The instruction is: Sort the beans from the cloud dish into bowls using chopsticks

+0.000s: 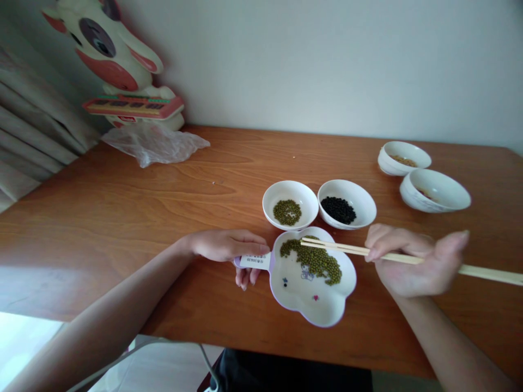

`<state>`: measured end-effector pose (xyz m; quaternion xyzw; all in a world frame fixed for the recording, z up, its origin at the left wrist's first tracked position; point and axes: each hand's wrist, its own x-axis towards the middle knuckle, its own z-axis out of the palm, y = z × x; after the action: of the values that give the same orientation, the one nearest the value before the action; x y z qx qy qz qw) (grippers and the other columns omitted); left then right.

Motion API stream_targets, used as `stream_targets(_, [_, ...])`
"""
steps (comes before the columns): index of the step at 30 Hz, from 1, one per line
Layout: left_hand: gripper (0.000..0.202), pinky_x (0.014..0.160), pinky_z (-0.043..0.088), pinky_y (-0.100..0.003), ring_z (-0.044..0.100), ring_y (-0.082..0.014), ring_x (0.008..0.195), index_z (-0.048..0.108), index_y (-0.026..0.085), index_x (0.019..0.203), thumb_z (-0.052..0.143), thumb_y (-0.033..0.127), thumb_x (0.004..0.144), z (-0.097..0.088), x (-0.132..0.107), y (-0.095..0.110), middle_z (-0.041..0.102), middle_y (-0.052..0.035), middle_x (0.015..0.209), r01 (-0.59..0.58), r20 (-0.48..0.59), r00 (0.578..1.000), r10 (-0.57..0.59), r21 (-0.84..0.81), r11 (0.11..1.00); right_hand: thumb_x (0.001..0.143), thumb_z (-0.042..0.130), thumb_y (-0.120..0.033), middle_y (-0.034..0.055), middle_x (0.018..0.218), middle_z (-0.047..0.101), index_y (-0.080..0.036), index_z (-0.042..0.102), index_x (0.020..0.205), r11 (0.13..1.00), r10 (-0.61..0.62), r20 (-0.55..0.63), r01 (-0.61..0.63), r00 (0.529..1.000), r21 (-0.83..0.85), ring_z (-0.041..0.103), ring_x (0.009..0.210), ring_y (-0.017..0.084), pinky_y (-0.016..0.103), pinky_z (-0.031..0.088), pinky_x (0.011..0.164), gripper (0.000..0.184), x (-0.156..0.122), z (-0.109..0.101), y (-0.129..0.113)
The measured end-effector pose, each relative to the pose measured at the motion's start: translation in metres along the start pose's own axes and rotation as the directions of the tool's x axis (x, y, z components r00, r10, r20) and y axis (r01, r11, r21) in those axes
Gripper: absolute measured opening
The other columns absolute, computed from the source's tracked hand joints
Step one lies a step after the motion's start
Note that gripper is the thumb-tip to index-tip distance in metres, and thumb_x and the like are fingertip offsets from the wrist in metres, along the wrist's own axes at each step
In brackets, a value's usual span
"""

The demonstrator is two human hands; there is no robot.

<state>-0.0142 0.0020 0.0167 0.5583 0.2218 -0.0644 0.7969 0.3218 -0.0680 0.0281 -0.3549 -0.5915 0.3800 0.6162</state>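
Note:
My left hand (231, 247) is closed round the labelled handle of a white flower-shaped dish (294, 296) with a purple rim. Green mung beans (316, 258) lie across the dish's upper and right part, with one dark bean near its left side. In my right hand (412, 258) is a pair of chopsticks (351, 249), their tips over the green beans at the far side of the dish. Just beyond stand a white bowl (269, 198) of green mung beans (287, 212) and a white bowl (363, 202) of black beans (338, 210).
Two more white bowls (435, 190) stand at the back right, one holding tan grains (403, 160). A cow-shaped toy keyboard (131, 106) leans by the wall at the back left, with a clear plastic bag (157, 144) before it. The wooden table (196, 201) ends near my lap.

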Motion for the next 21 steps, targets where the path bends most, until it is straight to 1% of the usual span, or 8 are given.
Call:
stream_targets(4, [0.042,0.061,0.056,-0.025,0.070,-0.0148,0.066,0.061,0.016,0.094,0.045,0.053,0.104,0.000,0.000,0.000,0.072,-0.0098,0.089,0.006,-0.009,1.000,-0.006,-0.009,1.000,0.101,0.023,-0.062,0.0109,0.045,0.056,-0.026,0.074,0.054,0.997,-0.073,-0.201,0.068,0.977,-0.031,0.052,0.049,0.025,0.046,0.039,0.062,0.078,0.006,-0.008,-0.004])
stream_targets(7, [0.042,0.062,0.057,-0.025,0.070,-0.0145,0.065,0.061,0.015,0.094,0.046,0.053,0.103,0.000,0.001,0.000,0.072,-0.0096,0.089,0.008,-0.007,1.000,-0.008,-0.018,1.000,0.100,0.027,-0.063,0.0102,0.045,0.053,-0.026,0.073,0.054,0.995,-0.097,-0.250,0.087,0.963,-0.048,0.053,0.050,0.025,0.045,0.038,0.062,0.075,0.007,-0.008,-0.002])
stream_targets(9, [0.042,0.061,0.057,-0.025,0.070,-0.0146,0.066,0.061,0.015,0.094,0.046,0.053,0.103,-0.001,0.001,0.000,0.072,-0.0097,0.089,0.009,-0.005,1.000,-0.009,-0.018,1.000,0.099,0.026,-0.065,0.0100,0.048,0.056,-0.025,0.075,0.057,0.996,-0.085,-0.229,0.074,0.970,-0.056,0.055,0.053,0.025,0.043,0.040,0.061,0.076,0.006,-0.004,0.002])
stream_targets(13, [0.042,0.060,0.056,-0.025,0.070,-0.0146,0.065,0.061,0.015,0.095,0.047,0.053,0.103,-0.001,0.001,-0.002,0.073,-0.0098,0.089,0.014,-0.015,1.000,-0.014,-0.011,1.000,0.099,0.021,-0.069,0.0085,0.061,0.067,-0.025,0.078,0.067,0.999,0.006,-0.181,-0.015,0.984,-0.052,0.058,0.056,0.023,0.038,0.041,0.055,0.079,0.004,0.005,0.009])
stream_targets(15, [0.042,0.060,0.056,-0.025,0.070,-0.0146,0.065,0.061,0.015,0.095,0.046,0.053,0.103,-0.001,0.001,-0.002,0.073,-0.0098,0.090,0.016,-0.020,1.000,-0.016,-0.009,1.000,0.099,0.020,-0.069,0.0082,0.061,0.067,-0.025,0.078,0.068,0.998,0.016,-0.154,-0.025,0.988,-0.054,0.058,0.056,0.022,0.037,0.040,0.053,0.079,0.004,0.006,0.009])
stream_targets(17, [0.042,0.060,0.056,-0.024,0.071,-0.0147,0.067,0.062,0.015,0.095,0.046,0.053,0.104,-0.001,0.001,-0.001,0.073,-0.0098,0.089,0.010,-0.021,1.000,-0.010,-0.006,1.000,0.100,0.018,-0.068,0.0082,0.057,0.064,-0.026,0.078,0.067,0.998,-0.002,-0.119,-0.006,0.993,-0.064,0.058,0.057,0.023,0.038,0.041,0.054,0.080,0.003,0.005,0.007])
stream_targets(19, [0.041,0.060,0.055,-0.024,0.071,-0.0149,0.067,0.061,0.015,0.094,0.047,0.052,0.104,-0.001,0.001,-0.001,0.073,-0.0097,0.088,-0.001,-0.017,1.000,0.001,-0.008,1.000,0.100,0.017,-0.067,0.0078,0.054,0.063,-0.026,0.078,0.065,0.998,-0.005,-0.051,0.002,0.999,-0.056,0.057,0.058,0.023,0.039,0.042,0.058,0.081,0.003,0.004,0.005])
stream_targets(21, [0.041,0.060,0.056,-0.024,0.071,-0.0151,0.066,0.061,0.015,0.094,0.047,0.053,0.103,-0.001,0.001,-0.001,0.073,-0.0097,0.089,-0.007,-0.004,1.000,0.007,-0.013,1.000,0.101,0.015,-0.067,0.0071,0.053,0.063,-0.025,0.077,0.065,0.999,0.032,0.047,-0.030,0.998,-0.042,0.057,0.057,0.023,0.039,0.042,0.060,0.083,0.002,0.003,0.003])
